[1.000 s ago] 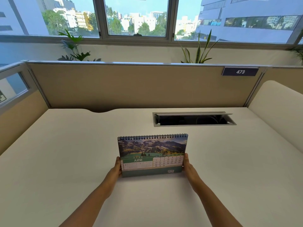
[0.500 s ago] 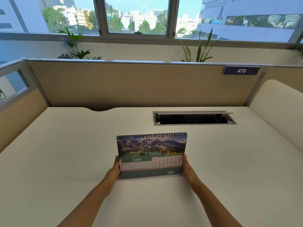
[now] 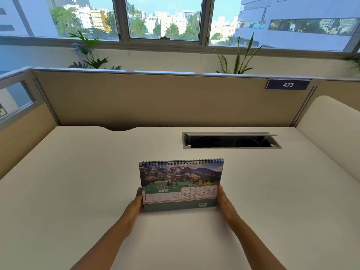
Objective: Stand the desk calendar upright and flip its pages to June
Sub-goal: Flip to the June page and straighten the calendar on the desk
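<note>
Head view: I see my left hand (image 3: 136,204) and right hand (image 3: 224,201) pressed flat against the side edges of the desk calendar (image 3: 181,185), which stands upright mid-desk (image 3: 78,182), showing June, near the open cable hatch (image 3: 230,140).

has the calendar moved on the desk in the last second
No. The calendar sits the same way below the left end of the cable slot, gripped at both sides.

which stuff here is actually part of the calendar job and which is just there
Part of the job:
desk calendar, upright, showing June
left hand on its left edge
right hand on its right edge

Just there:
cable hatch in the desk
473 sign
two plants behind the partition
</note>
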